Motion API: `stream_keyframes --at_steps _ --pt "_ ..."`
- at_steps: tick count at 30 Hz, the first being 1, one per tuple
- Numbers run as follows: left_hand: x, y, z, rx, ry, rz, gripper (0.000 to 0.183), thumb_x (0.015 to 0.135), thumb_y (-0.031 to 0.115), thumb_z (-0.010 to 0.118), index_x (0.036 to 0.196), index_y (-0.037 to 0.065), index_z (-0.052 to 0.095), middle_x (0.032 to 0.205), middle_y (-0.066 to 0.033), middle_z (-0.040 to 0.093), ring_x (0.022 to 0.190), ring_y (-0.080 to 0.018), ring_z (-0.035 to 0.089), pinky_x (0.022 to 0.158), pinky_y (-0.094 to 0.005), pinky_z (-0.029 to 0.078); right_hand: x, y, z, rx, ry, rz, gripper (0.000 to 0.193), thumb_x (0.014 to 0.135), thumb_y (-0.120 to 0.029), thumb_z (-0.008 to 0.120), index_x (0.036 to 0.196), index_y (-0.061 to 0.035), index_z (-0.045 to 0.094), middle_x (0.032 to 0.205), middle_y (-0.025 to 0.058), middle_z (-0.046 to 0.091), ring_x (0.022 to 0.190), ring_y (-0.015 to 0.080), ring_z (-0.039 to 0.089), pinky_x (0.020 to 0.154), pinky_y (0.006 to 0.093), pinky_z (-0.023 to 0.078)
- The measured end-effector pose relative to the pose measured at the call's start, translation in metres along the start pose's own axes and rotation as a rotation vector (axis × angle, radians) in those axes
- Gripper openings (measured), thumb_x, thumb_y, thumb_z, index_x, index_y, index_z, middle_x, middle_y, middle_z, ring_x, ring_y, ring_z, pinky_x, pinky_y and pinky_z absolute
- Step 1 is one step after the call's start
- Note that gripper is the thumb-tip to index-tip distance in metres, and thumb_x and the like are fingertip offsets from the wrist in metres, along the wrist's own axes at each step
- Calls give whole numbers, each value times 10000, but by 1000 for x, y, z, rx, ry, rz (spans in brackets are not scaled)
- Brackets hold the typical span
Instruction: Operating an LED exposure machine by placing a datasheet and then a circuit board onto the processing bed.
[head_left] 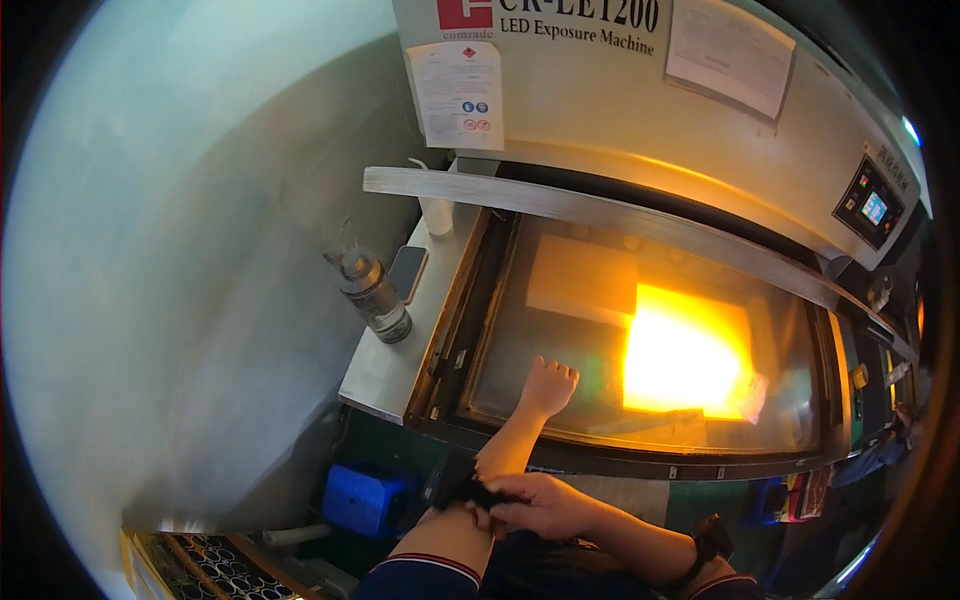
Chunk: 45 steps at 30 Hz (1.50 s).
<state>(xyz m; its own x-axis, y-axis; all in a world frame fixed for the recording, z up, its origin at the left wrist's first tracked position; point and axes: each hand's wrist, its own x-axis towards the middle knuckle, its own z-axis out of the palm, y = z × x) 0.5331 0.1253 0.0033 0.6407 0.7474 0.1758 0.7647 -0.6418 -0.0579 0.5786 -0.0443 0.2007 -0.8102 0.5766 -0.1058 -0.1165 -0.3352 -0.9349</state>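
a shallow tray of dark round pieces (215, 567) sits at the lower left, beside a pale wall (190, 250). next comes a blue box (362, 500), below the narrow metal table (380, 375). on that table stand a clear bottle (377, 302) of liquid, a dark phone (409, 270) lying just beside it, and a white squeeze bottle (438, 215) farther back.

the black band (464, 489) is around the left forearm, near the wrist, partly blurred. the right hand (545, 505) reaches across to it, thumb and fingers closed on the band against the forearm. the left hand (551, 387) is curled into a loose fist, knuckles up, over the glass bed (590, 375); whether it touches the glass i cannot tell. the two hands are apart from each other.

farther right, a pale panel (580, 278) shows at the bed, overlapping the edge of a bright yellow glow (682, 358). a dark watch (712, 540) circles the right wrist. a control panel (872, 204) with a small lit screen is at the machine's right end.
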Motion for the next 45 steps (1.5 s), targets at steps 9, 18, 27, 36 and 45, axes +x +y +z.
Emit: stream_keyframes --at_steps 9,18,27,36,45 --pt "43 -32 18 -1348 293 -1039 262 970 285 512 1086 108 667 931 -104 716 868 -252 671 771 -426 511 -81 34 -55 240 -40 -26 254 1000 -57 514 1240 8 564 1007 67 630 911 150 611 886 311 501" --pt "85 37 -3 -2023 555 -1294 289 959 303 582 1153 92 611 928 -69 702 805 -187 660 709 -354 523 -107 29 -82 335 -10 31 270 1026 -62 473 1286 10 485 1081 100 641 965 165 638 921 327 513" --pt "103 105 -12 -1722 499 -996 220 976 250 555 1083 76 638 882 -74 696 787 -188 661 692 -329 518 -162 35 -76 248 163 84 253 1000 -24 521 1248 29 503 1166 143 652 1089 190 642 1007 327 495" --pt "71 172 -32 -343 -46 -133 232 951 293 566 1039 102 666 906 -118 707 842 -266 689 769 -414 520 -150 47 -58 139 214 38 201 973 -28 574 1171 3 550 1116 139 673 1040 206 669 974 334 512" --pt "93 74 -67 -2248 -134 -914 237 977 338 546 1024 123 634 959 -35 679 908 -208 644 803 -445 513 -107 28 -49 -976 69 -307 211 855 -66 664 1053 -134 690 1180 50 664 1119 235 626 984 382 479"
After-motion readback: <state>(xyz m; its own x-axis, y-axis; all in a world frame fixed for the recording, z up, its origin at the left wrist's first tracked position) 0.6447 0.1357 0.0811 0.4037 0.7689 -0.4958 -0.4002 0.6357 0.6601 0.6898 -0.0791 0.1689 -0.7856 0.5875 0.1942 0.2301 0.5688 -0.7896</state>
